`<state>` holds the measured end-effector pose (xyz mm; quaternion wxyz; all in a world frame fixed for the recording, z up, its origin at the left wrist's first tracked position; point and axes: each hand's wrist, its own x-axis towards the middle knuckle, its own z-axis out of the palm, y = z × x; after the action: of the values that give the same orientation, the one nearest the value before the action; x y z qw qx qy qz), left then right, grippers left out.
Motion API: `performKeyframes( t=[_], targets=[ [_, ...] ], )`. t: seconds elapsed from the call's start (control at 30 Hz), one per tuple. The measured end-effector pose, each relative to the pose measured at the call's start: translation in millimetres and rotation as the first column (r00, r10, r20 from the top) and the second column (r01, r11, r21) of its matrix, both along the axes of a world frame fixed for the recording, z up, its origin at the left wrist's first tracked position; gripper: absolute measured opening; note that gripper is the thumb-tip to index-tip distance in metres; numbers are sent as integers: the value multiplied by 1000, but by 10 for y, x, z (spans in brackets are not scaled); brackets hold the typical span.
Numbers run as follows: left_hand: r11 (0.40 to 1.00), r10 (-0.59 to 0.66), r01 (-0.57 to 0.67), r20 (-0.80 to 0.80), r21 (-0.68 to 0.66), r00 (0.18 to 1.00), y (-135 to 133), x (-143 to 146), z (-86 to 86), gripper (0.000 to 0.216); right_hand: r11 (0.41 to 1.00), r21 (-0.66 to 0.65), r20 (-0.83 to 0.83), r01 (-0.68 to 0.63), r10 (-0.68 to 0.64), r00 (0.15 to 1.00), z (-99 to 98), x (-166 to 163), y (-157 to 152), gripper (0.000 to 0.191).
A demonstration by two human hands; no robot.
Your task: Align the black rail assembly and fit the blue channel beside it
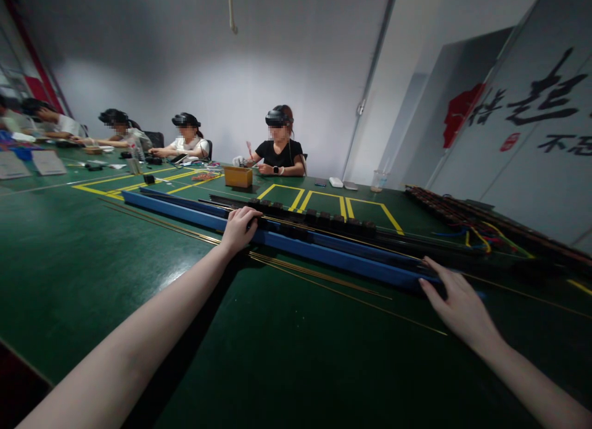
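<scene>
A long blue rail [342, 253] lies slantwise across the green table, with dark strips along its channel. A thin brass-coloured rod [342, 236] runs above it from hand to hand and on past the right one. My left hand [240, 228] bends over the rail near its middle, fingers closed on the rod. Toward the rail's right end, my right hand [456, 296] has its fingertips on the rod and its thumb against the rail's front side. Several loose brass rods [319, 273] lie on the table along the near side of the rail.
Behind the rail lies a black strip with blocks [324, 218]. Yellow tape outlines [324, 195] mark the table beyond. A yellow box [238, 177] stands before a seated co-worker [280, 158]; more people sit farther left. Long dark strips with coloured wires [485, 232] are piled at right.
</scene>
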<state>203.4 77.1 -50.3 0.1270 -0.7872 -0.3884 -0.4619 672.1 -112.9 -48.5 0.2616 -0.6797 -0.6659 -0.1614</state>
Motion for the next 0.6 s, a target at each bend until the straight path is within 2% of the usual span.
performKeyframes(
  t=[0.37,0.6],
  targets=[
    [1000,17,-18,-101,-9,995,18,29,-27,32,1000,-15,-35,14,-15,999,-25,27,8,65],
    [997,58,-63,-102,-48,993,2,70,-18,27,998,-3,-63,59,-59,996,-5,-20,-13,63]
  ],
)
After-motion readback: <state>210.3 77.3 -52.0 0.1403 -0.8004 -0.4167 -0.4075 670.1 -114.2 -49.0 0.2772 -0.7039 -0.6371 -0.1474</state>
